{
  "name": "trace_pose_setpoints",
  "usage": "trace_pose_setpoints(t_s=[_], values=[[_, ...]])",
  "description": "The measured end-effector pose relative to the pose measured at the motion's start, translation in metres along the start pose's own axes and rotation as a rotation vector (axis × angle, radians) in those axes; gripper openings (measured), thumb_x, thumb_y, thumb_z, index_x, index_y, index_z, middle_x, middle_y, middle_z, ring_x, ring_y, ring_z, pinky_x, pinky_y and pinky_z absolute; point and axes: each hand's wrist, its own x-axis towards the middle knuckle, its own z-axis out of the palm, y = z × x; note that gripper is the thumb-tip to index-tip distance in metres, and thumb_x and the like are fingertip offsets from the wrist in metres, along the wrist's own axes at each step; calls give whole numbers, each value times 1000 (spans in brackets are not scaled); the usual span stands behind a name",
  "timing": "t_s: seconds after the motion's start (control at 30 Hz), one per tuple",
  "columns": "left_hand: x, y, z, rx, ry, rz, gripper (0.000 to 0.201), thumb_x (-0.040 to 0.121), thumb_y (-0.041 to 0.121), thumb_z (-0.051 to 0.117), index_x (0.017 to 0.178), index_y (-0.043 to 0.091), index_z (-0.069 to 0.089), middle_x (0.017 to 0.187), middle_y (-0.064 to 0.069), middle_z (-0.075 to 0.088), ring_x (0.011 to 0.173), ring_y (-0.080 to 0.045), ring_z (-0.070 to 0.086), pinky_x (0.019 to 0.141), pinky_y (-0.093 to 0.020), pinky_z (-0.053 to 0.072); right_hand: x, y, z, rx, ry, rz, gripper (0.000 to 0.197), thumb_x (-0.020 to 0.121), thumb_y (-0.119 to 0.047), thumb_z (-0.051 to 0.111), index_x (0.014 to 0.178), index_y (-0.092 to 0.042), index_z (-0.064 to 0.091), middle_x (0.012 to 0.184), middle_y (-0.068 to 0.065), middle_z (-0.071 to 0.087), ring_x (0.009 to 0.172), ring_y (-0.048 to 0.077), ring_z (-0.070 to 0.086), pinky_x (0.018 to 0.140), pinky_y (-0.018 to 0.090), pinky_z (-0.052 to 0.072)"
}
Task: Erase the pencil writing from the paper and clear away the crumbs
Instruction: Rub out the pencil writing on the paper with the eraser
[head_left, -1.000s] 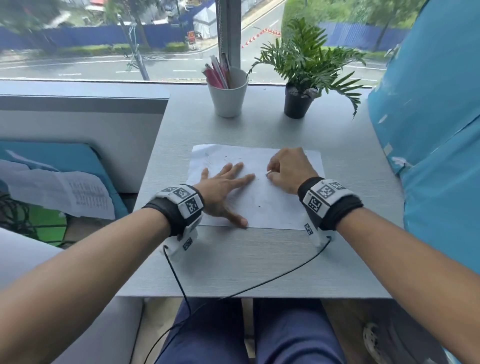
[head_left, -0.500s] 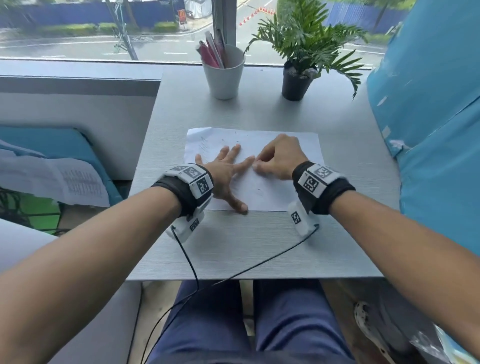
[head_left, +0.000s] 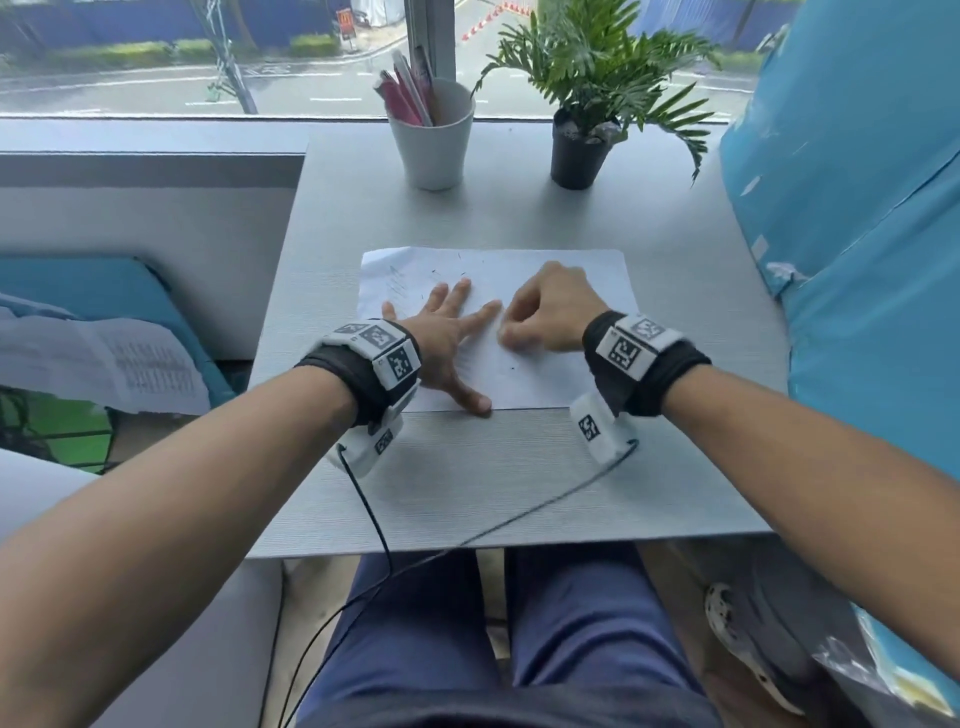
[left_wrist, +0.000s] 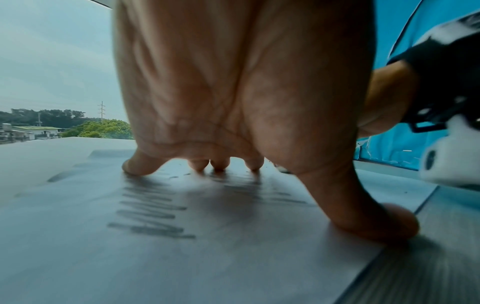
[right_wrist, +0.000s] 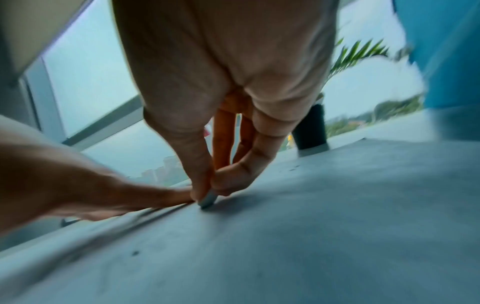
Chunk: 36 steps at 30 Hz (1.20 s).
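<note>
- The paper (head_left: 550, 291) lies flat in the middle of the grey desk (head_left: 467, 478), dark crumbs (head_left: 462, 274) scattered near its far edge.
- The left hand (head_left: 441, 343) presses the sheet with fingers spread and straight; only the left wrist view shows the smeared pencil writing (left_wrist: 150, 214) under the palm.
- The right hand (head_left: 550, 312), just beside the left index finger, is curled; the head view hides what it holds, while the blurred right wrist view shows thumb and fingers pinching what looks like a small eraser (right_wrist: 207, 200) touching the paper.
- A white cup (head_left: 434, 143) of pens and a potted plant (head_left: 587, 104) stand at the far edge.
</note>
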Motion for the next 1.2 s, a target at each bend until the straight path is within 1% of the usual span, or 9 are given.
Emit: trace_pose_setpoints(t_s=[0.07,0.2,0.33,0.43,0.57,0.8,1.0,1.1,1.2], values=[[-1,1,0,2,2,-9,138,56,74,78,151,46,-18,158,6,-35,147,-22,-28,106,-79,-2,2,1,-1,1,64,17,9,70,-21,76,78,-16,80,69,-5,71,65,4,63,68,16,51],[1,2,-1,30,3,-14,139,56,76,76,151,45,-20,158,5,-36,147,-23,-28,106,-79,-5,-15,-5,4,-43,-136,-86,7,70,-19,79,77,-17,80,69,-4,73,61,2,63,58,13,48],[0,4,-1,20,15,-39,139,55,75,77,152,45,-18,159,4,-33,148,-24,-26,106,-79,-4,-4,8,-3,-7,62,12,10,71,-21,78,79,-17,81,71,-3,73,66,6,64,64,15,49],[2,5,-1,25,14,-37,140,55,76,77,151,45,-20,159,3,-34,148,-24,-26,106,-79,-3,-20,0,8,-55,-122,-96,8,72,-20,79,79,-18,81,69,-6,72,61,1,61,57,7,44],[1,10,-3,-5,22,-65,139,56,72,80,153,44,-16,160,2,-31,149,-25,-24,106,-78,-2,-4,16,-7,29,104,55,10,69,-23,80,78,-18,80,72,-4,74,70,4,66,59,3,42],[3,15,-4,54,33,-89,142,53,75,79,154,41,-16,162,-1,-28,150,-27,-21,106,-79,-5,-13,10,-3,7,-115,-49,10,68,-24,84,77,-21,81,56,-12,67,51,-7,58,60,14,49],[13,15,-10,145,18,192,136,53,72,81,154,46,-7,161,3,-28,148,-24,-25,110,-73,-10,-15,11,-4,-52,-136,-114,6,71,-22,82,76,-22,80,49,-19,59,51,-8,56,55,6,40],[16,11,-11,88,-31,179,134,57,69,82,153,47,-10,160,9,-30,147,-19,-28,112,-71,-9,3,24,-18,-27,2,-5,11,71,-25,82,81,-19,81,60,-13,66,63,0,60,64,13,46],[18,14,-12,114,-45,153,137,58,68,82,152,46,-16,159,9,-33,146,-19,-30,111,-71,-10,-4,23,-8,-22,58,15,10,71,-23,80,79,-18,81,70,-6,71,64,-1,61,57,6,42]])
